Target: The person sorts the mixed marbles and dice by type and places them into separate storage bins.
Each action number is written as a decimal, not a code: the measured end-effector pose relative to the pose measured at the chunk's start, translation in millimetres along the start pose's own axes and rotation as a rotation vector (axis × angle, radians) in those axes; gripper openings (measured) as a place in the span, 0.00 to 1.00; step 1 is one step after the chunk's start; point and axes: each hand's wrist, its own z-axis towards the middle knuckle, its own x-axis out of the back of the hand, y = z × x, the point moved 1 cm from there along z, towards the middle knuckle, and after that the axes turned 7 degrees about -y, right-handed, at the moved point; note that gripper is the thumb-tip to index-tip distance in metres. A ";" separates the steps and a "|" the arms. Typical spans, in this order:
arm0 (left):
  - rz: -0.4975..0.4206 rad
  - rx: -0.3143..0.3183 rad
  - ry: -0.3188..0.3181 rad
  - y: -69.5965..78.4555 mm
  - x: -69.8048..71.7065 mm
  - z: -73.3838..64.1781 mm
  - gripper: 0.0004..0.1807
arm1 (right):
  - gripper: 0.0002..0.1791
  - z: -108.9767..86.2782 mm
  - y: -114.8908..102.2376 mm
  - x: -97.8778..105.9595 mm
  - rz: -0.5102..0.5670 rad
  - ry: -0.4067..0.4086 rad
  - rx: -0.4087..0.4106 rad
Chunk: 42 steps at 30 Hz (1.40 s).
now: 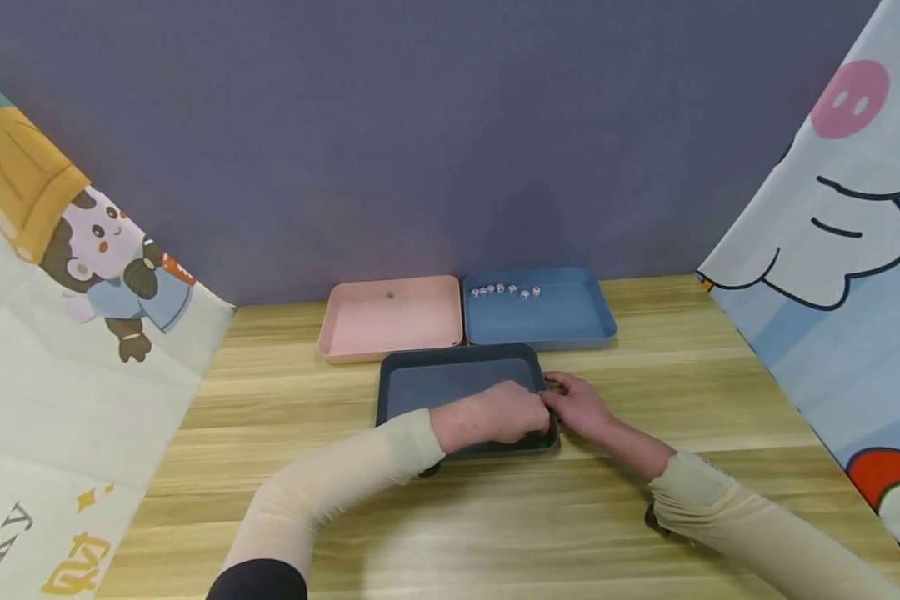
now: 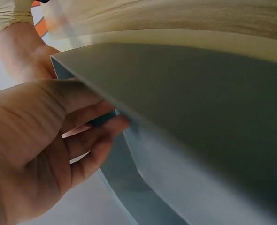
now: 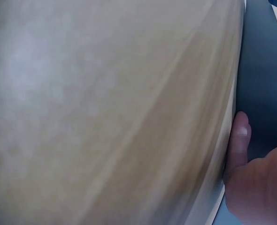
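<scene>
A dark grey tray (image 1: 457,385) lies on the wooden table in front of me. My left hand (image 1: 512,412) reaches inside it at the right end, fingers bent downward. In the left wrist view, the left fingers (image 2: 98,136) are loosely bent by the tray's inner wall; what lies between the fingertips is hidden. My right hand (image 1: 579,408) grips the tray's right rim. The right wrist view shows its thumb (image 3: 241,136) against the outer wall, with the other fingers mostly hidden beyond the rim.
Behind the dark tray stand a pink tray (image 1: 420,329), holding one tiny greyish object (image 1: 390,294), and a blue tray (image 1: 562,321). Several white dice (image 1: 500,288) lie along the blue tray's back left. A grey panel (image 1: 420,150) closes the far side; printed cloths hang left and right.
</scene>
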 end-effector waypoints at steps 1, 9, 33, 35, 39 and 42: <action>0.004 0.001 0.010 0.1 -0.2 -0.2 0.12 | 0.29 0.1 0.2 -0.1 -0.006 0.000 -0.002; 0.146 0.041 0.057 4.6 -0.6 -0.9 0.09 | 0.28 0.3 3.5 -0.7 -0.034 0.016 -0.017; -0.127 0.099 0.095 -29.7 13.0 -30.0 0.11 | 0.28 -0.1 -0.2 -2.7 0.068 0.008 -0.047; -0.123 0.101 0.110 -33.6 12.4 -33.7 0.12 | 0.28 -0.2 -0.6 -2.6 0.060 0.013 -0.050; -0.144 0.113 0.155 -39.7 7.9 -38.6 0.12 | 0.28 -1.4 -0.7 -2.9 0.043 0.015 -0.057; -0.211 0.119 0.185 -44.7 4.7 -42.5 0.11 | 0.28 -3.7 -0.6 -3.2 0.046 0.010 -0.054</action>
